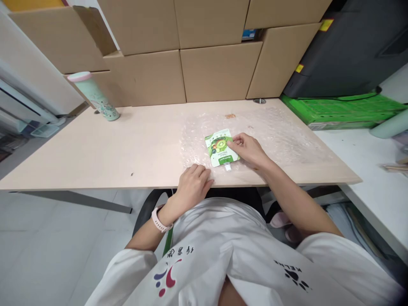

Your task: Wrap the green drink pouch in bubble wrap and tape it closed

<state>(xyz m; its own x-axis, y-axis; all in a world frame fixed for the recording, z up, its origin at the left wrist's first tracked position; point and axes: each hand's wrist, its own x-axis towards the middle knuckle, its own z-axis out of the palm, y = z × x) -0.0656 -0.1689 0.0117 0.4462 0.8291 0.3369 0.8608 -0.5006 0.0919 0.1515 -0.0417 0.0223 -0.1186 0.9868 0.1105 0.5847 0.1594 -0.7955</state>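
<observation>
Near the front edge of the surface (153, 146), the right hand (250, 149) pinches the kiwi-print spouted pouch (220, 149), ideally lightly, while the curled left hand (193, 183), hold unclear, could steady the bubble wrap (283, 138).

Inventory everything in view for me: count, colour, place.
Table: one, pale wood, centre
Bubble wrap: count unclear, clear, on table
Pouch: one, green and white, on bubble wrap
Tumbler: one, mint, pink lid, table's far left
Cardboard boxes: several, brown, behind table
Bulky case: one, dark grey, back right
Crate: one, green, below case
Side table: one, white, right
Cylinder: one, mint, right edge
Shoes: two, pinkish, below table
Wristband: one, pale pink, left wrist
Shirt: one, white, bottom
Left grip: one, bare, table's front edge
Right grip: one, bare, touching pouch
</observation>
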